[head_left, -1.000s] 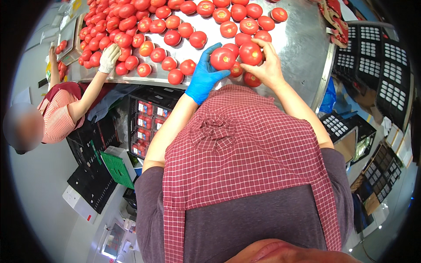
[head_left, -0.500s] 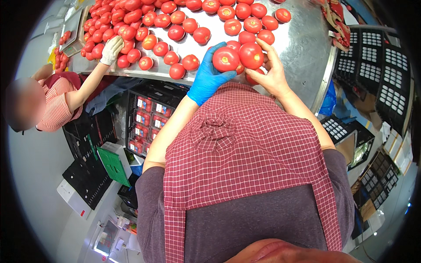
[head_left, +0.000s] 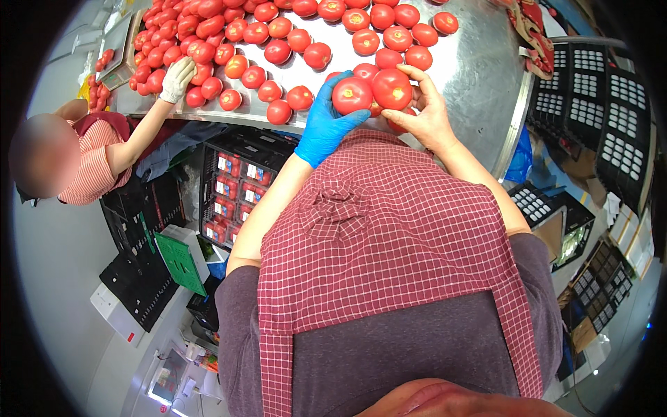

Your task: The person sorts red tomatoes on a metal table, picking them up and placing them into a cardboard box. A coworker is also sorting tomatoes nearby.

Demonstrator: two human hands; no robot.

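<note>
My left hand (head_left: 326,123), in a blue glove, is closed round a large red tomato (head_left: 352,96) with its stem scar facing up. Bare fingers of my right hand (head_left: 429,115) grip a second red tomato (head_left: 392,88) from its right side. These two tomatoes touch each other above the near edge of the metal table. Behind and below them more tomatoes show in part, and I cannot tell whether they are held or lie on the table. Several loose tomatoes (head_left: 365,42) rest just beyond my hands.
A large heap of tomatoes (head_left: 187,24) covers the far left of the metal table (head_left: 479,76). A co-worker's white-gloved hand (head_left: 178,80) touches the heap. Packed tomatoes fill a black crate (head_left: 233,187) below at left. Black trays (head_left: 590,90) stand at right, past a red cloth (head_left: 533,35).
Both my hands have shifted slightly left with the tomatoes, and the right-hand tomato has turned a little. The co-worker's head has moved slightly right.
</note>
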